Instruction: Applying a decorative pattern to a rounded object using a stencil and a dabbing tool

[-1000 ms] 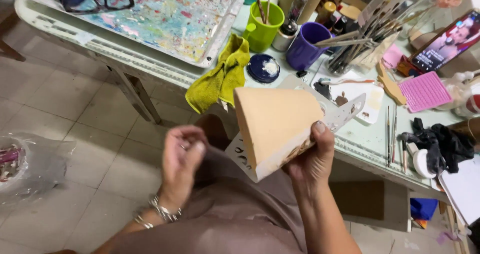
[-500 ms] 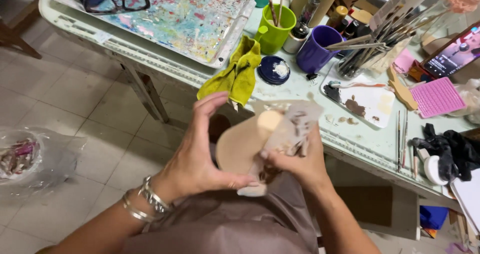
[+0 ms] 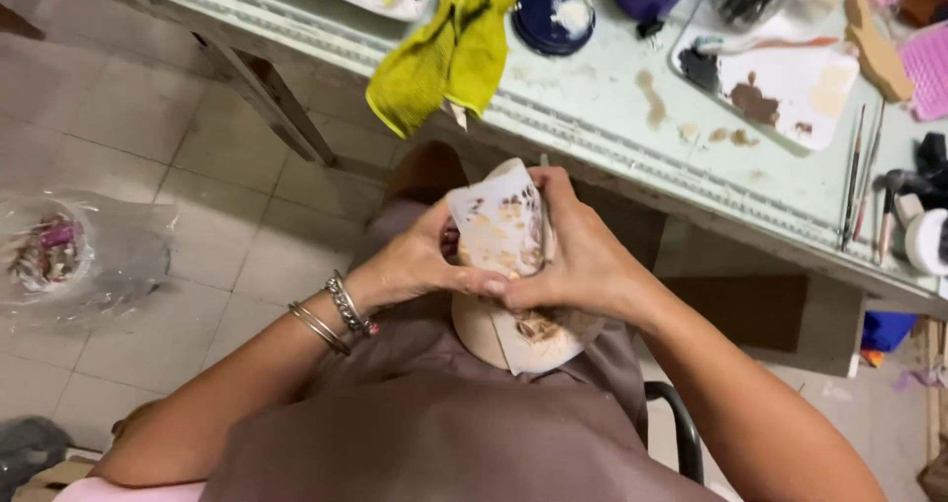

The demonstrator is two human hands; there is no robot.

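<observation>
Over the lap, both hands are pressing a white cut-out stencil (image 3: 499, 228) around a tan clay piece (image 3: 513, 334); the left hand (image 3: 420, 265) is curling closed on its edge, the right hand (image 3: 583, 265) wrapping it flat. It looks like positioning before painting, calling for steady holding. Beyond, a yellow cloth (image 3: 449, 53) is draping off the table (image 3: 592, 117).

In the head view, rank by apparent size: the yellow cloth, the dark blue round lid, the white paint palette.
1. Yellow cloth and white paint palette: look about alike, so no ranking between them; the cloth is cut off by the frame's top edge.
2. Dark blue round lid: clearly smallest.
</observation>
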